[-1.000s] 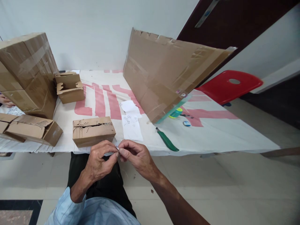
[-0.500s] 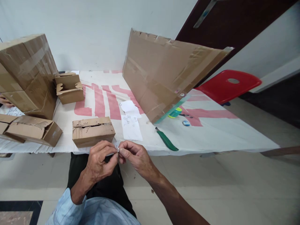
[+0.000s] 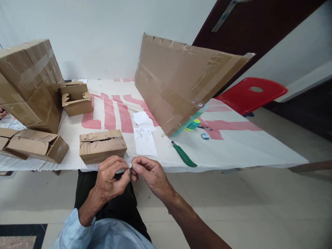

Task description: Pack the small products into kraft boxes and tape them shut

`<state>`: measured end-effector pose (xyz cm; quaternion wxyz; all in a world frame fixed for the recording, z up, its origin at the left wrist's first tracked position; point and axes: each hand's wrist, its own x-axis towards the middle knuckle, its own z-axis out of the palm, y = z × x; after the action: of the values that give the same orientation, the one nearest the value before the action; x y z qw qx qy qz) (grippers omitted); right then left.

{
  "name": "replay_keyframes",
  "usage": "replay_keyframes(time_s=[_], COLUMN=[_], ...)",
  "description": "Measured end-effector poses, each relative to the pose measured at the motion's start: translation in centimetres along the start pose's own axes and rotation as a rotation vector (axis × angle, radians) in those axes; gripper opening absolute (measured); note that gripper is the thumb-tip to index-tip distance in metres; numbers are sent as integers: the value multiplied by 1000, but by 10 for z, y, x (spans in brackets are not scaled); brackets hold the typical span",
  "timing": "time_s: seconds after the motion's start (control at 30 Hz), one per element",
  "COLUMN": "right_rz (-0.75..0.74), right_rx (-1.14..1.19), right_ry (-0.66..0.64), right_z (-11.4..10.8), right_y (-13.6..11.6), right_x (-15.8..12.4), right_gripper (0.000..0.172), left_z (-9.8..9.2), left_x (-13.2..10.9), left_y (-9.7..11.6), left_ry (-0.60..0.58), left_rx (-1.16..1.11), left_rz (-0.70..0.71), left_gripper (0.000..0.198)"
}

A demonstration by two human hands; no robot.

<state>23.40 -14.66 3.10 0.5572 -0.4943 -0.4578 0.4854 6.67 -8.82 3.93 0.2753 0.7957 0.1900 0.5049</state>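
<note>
Left hand [image 3: 110, 178] meets right hand [image 3: 149, 174]
I have both narrowly pinching a tiny white piece [image 3: 130, 165] near a cardboard box [image 3: 103, 148].

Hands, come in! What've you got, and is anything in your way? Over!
Left hand, right hand: fingertips pinched together. Tiny whitish piece between them, too small to identify. Cardboard box just beyond left hand, apparently not blocking.

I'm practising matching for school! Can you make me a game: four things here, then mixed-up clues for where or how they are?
1. Tiny white piece
2. Curved green tool
3. Red plastic chair
4. Brown, notched cardboard box

A. On the white fabric tablecloth, right of the white paper sheets
B. Open-topped
C. Past the tablecloth's far edge, at right
D. Pinched between left fingers and right fingers

Pairs: 1-D, 2-A, 3-C, 4-B
</note>
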Motion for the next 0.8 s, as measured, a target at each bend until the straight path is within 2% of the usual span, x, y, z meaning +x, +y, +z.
replay_keyframes(time_s=[0.1, 0.17, 0.23, 0.3, 0.4, 0.57, 0.63, 0.7, 0.8], right_rz=[-55, -37, 3, 23, 15, 20, -1, -76, -189], right_rx=[-8, 19, 55, 93, 164, 237, 193, 31, -444], right_ry=[105, 53, -20, -13, 66, 153, 185, 244, 316], right_z=[-3, -3, -3, -2, 0, -3, -15, -41, -98], right_y=[1, 2, 4, 8, 16, 35, 44, 51, 59], right_x=[2, 3, 3, 4, 5, 8, 15, 32, 75], right_gripper=[40, 42, 41, 39, 37, 36, 34, 30, 21], left_z=[-1, -1, 1, 3, 11, 37, 44, 40, 11], left_x=[-1, -2, -2, 0, 4, 0, -6, -13, -19], left_y=[-2, -4, -5, -6, -7, -18, -22, -23, -21], left_ry=[3, -1, -10, -17, -1, -14, -30, -19, 75], left_rx=[-214, -397, -542, -619, -636, -662, -594, -440, -102], left_rz=[-238, -403, -501, -544, -583, -686, -728, -690, -440], left_gripper=[15, 17, 21, 25, 27, 28, 23, 19, 15])
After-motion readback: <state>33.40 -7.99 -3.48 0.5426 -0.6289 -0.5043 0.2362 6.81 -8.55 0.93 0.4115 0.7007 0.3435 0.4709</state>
